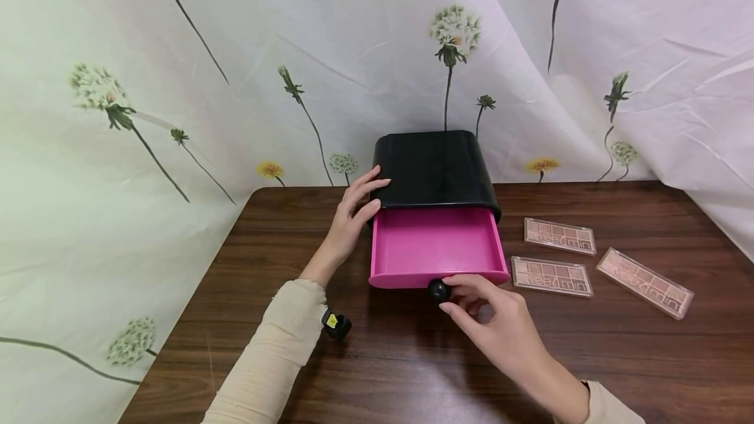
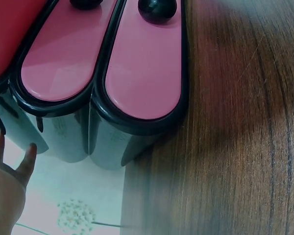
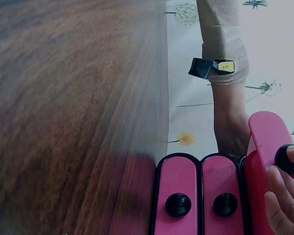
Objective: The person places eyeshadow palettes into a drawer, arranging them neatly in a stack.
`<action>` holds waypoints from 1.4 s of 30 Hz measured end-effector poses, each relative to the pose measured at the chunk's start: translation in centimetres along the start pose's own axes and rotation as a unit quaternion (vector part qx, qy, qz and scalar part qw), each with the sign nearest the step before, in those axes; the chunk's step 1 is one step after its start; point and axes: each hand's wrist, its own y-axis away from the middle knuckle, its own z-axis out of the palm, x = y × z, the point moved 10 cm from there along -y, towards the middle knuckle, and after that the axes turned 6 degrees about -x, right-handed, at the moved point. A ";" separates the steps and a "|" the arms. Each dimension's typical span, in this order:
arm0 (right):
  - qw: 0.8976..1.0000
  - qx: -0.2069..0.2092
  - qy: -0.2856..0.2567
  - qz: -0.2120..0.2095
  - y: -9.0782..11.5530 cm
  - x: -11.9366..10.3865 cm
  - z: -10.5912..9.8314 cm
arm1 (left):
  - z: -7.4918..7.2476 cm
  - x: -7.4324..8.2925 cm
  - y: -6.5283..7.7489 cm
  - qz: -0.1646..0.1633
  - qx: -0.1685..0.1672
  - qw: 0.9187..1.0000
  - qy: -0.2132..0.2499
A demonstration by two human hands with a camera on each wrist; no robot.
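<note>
A black drawer cabinet (image 1: 436, 169) stands on the table, its pink top drawer (image 1: 438, 241) pulled out so that the pink floor inside shows. At the drawer's front, my right hand (image 1: 495, 319) pinches the round black knob (image 1: 439, 290) between thumb and fingers. My left hand (image 1: 355, 208) rests on the cabinet's upper left side with fingers extended. Two lower pink drawers are pushed in: the middle drawer (image 2: 63, 54) and the bottom drawer (image 2: 146, 68) appear in the left wrist view, each with a black knob.
Right of the cabinet, three clear-lidded eyeshadow palettes lie flat: a back palette (image 1: 559, 235), a front palette (image 1: 551, 276) and a slanted palette (image 1: 645, 282). A dandelion-print cloth (image 1: 235, 51) hangs behind the brown wooden table (image 1: 400, 371).
</note>
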 end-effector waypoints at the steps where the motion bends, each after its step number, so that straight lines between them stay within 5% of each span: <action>1: 1.000 0.000 0.002 -0.001 0.0 0.0 0.0 | 0.0 0.0 0.0 0.000 0.000 1.000 -0.001; 12: 0.999 -0.040 -0.018 0.010 0.7 -0.1 -1.5 | -0.1 -0.2 0.2 -0.009 0.002 1.000 -0.003; 20: 0.998 -0.026 -0.007 -0.050 2.4 0.6 -4.3 | -0.2 -0.1 0.3 -0.011 0.001 1.000 -0.005; 23: 0.998 -0.024 0.013 -0.050 2.9 1.5 -5.5 | -0.1 -0.2 0.3 -0.011 0.000 1.000 -0.007; 30: 0.997 -0.044 0.050 -0.032 3.6 4.2 -7.9 | -0.3 -3.6 0.0 0.002 0.004 1.000 -0.011; 42: 0.985 -0.116 0.127 0.009 3.5 10.5 -10.2 | -0.2 -3.9 0.0 0.012 0.010 1.000 -0.013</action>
